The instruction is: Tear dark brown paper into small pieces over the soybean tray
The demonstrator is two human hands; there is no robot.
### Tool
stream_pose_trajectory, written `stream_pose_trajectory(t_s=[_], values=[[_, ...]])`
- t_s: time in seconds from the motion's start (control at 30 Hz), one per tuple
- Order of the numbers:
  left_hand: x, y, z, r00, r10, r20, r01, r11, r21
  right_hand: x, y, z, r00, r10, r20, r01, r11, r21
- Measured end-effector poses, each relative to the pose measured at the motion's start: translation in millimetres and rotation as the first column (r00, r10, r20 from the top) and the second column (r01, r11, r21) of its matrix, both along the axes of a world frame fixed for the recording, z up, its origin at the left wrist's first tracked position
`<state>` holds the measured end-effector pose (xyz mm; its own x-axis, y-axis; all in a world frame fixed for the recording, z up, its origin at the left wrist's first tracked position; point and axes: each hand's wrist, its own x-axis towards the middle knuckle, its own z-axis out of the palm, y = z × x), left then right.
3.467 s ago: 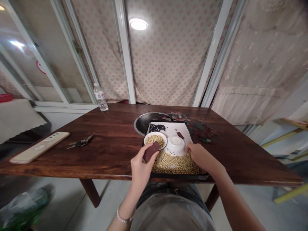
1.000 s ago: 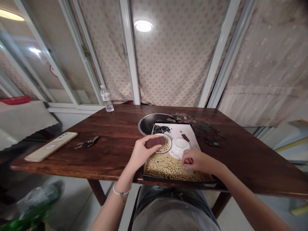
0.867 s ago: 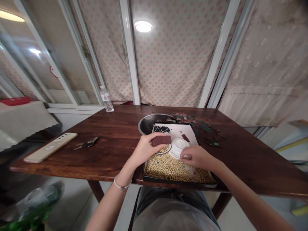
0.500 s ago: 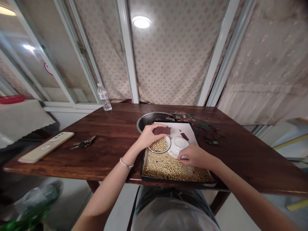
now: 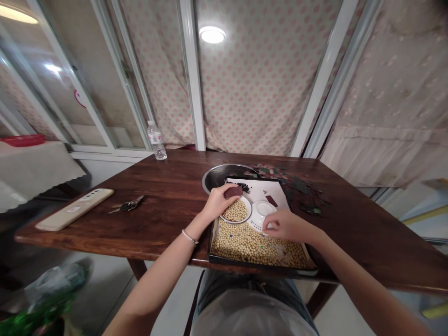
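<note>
My left hand [image 5: 217, 203] grips a dark red card piece [image 5: 233, 192] between thumb and fingers, just above a white bowl [image 5: 249, 211] of pale round beans [image 5: 235, 212]. Beside that bowl, a white dish [image 5: 257, 217] lies upside down, with a row of small dark marks near its lower edge. The fingers of my right hand [image 5: 287, 226] are pinched together by this edge; whatever is between them is hidden. Both dishes sit in a black-edged tray [image 5: 259, 185], whose near half is covered with more pale beans [image 5: 245, 240] and small coloured bits.
Small black pieces [image 5: 244, 187] and another dark red card [image 5: 271, 201] lie in the tray's far part. Behind it stands a metal basin [image 5: 206, 178]. Scattered dark flat pieces [image 5: 303, 187] are at right; keys [image 5: 128, 205], a phone [image 5: 75, 209] and a water bottle [image 5: 157, 141] at left.
My left hand has drawn the dark red card back and turned it, so the black pieces behind now show. My right hand stays pinched by the upturned dish. The view has shifted slightly.
</note>
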<state>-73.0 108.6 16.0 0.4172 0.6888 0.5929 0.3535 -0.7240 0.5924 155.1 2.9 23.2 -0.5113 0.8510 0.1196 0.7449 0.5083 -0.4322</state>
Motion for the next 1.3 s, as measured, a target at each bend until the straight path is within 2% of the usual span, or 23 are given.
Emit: stream_pose_trajectory(t_s=[0.1, 0.2, 0.33, 0.43, 0.53, 0.67, 0.83, 0.97, 1.13, 1.3], values=[[-1, 0, -0.9, 1.000, -0.011, 0.001, 0.011, 1.000, -0.002, 6, 15, 5.9, 0.973, -0.107, -0.206, 0.104, 0.994, -0.026], [-1, -2, -2.0, 0.998, -0.053, -0.019, 0.053, 0.999, -0.013, -4, 37, 8.0, 0.931, -0.148, -0.335, 0.174, 0.984, 0.049], [-1, -5, -3.4, 0.996, -0.086, -0.039, 0.085, 0.996, -0.029, -31, 61, 4.9, 0.907, -0.151, -0.394, 0.233, 0.957, 0.171], [0, -4, -3.8, 0.993, -0.112, -0.047, 0.110, 0.993, -0.045, -43, 69, 0.5, 0.899, -0.154, -0.409, 0.271, 0.931, 0.245], [1, -3, -3.8, 0.990, -0.131, -0.044, 0.128, 0.990, -0.060, -45, 70, -3.7, 0.895, -0.157, -0.418, 0.283, 0.923, 0.259], [2, -3, -4.5, 0.989, -0.146, -0.029, 0.143, 0.987, -0.070, -43, 67, -7.0, 0.904, -0.119, -0.411, 0.228, 0.947, 0.227], [2, -2, -6.6, 0.989, -0.144, -0.027, 0.142, 0.987, -0.080, -40, 68, -9.9, 0.869, -0.192, -0.457, 0.330, 0.912, 0.245], [2, -2, -7.2, 0.989, -0.144, -0.025, 0.141, 0.987, -0.081, -35, 70, -14.5, 0.893, -0.156, -0.422, 0.276, 0.931, 0.238], [2, -2, -7.2, 0.989, -0.142, -0.031, 0.139, 0.987, -0.083, -34, 71, -18.3, 0.881, -0.191, -0.432, 0.312, 0.922, 0.228], [3, -1, -7.7, 0.992, -0.116, -0.039, 0.112, 0.990, -0.083, -33, 67, -15.4, 0.889, -0.164, -0.428, 0.285, 0.929, 0.236]])
